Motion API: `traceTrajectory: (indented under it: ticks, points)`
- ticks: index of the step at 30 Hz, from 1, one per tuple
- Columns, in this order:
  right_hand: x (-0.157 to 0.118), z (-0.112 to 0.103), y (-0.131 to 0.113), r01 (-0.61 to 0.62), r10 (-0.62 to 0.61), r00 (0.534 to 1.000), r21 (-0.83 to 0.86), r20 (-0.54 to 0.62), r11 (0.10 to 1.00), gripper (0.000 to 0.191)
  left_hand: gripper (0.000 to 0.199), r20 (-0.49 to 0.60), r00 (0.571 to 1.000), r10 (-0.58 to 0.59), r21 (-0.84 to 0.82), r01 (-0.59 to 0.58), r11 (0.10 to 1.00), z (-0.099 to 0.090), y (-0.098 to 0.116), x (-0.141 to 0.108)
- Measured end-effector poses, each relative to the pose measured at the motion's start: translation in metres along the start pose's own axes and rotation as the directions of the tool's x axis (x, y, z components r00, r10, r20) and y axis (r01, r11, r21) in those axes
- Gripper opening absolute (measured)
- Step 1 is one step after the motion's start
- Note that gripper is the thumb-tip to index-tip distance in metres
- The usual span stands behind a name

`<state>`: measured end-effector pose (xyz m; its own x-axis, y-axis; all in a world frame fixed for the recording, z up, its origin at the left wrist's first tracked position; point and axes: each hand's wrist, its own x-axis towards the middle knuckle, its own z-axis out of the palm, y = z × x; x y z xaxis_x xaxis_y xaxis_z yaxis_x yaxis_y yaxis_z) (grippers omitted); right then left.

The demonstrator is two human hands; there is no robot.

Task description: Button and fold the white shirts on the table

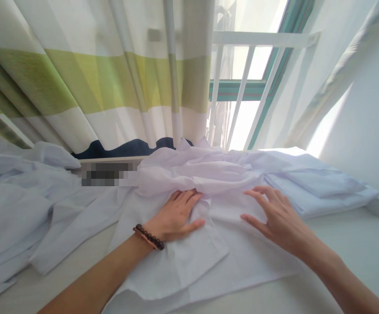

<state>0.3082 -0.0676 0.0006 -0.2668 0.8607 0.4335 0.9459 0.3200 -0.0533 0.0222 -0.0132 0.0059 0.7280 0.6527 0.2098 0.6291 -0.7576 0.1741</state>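
A white garment, perhaps a coat or shirt [189, 270], lies spread in front of me, its far part bunched into loose folds. On its left side my left hand [176, 216] rests flat, palm down, with the fingertips touching the bunched folds. My left wrist carries a dark bead bracelet [148, 237]. Over the garment's right side is my right hand [272, 213], fingers spread and slightly curled, thumb apart, with nothing held. Whether its fingertips touch the cloth I cannot tell.
Folded white garments [320, 183] are stacked to the right, by the wall [372, 131]. A rumpled pile of white clothes [15, 200] lies left on the pale surface [353, 244]. Behind hang a green-banded curtain [104, 83] and a white railing [264, 39] before the window.
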Motion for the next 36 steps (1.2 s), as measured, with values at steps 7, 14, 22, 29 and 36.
traceTrajectory:
  ticks: [7,14,22,29,36]
  points:
    - [0.005,0.0,-0.017,0.073,-0.096,0.989,0.19,0.115,0.979,0.013,0.081,0.126,0.991,0.046,-0.005,-0.045,0.999,0.005,-0.021,-0.009]
    - [0.008,0.003,0.003,-0.411,0.412,0.9,0.596,0.143,0.69,0.018,0.045,-0.099,0.987,0.13,-0.072,-0.137,0.988,0.005,-0.014,-0.011]
    - [0.001,-0.012,-0.027,0.183,-0.19,0.982,0.319,-0.009,0.93,0.03,0.046,-0.029,0.996,0.087,-0.074,-0.089,0.993,0.007,-0.012,-0.009]
    - [0.0,-0.015,-0.04,0.216,-0.307,0.93,0.372,0.204,0.903,0.017,0.029,-0.054,0.996,0.077,-0.045,-0.079,0.996,0.004,-0.011,-0.007]
    - [-0.002,-0.014,-0.046,0.294,-0.332,0.941,0.339,0.058,0.893,0.012,0.018,0.3,0.94,0.163,-0.13,-0.129,0.983,-0.043,0.026,-0.016]
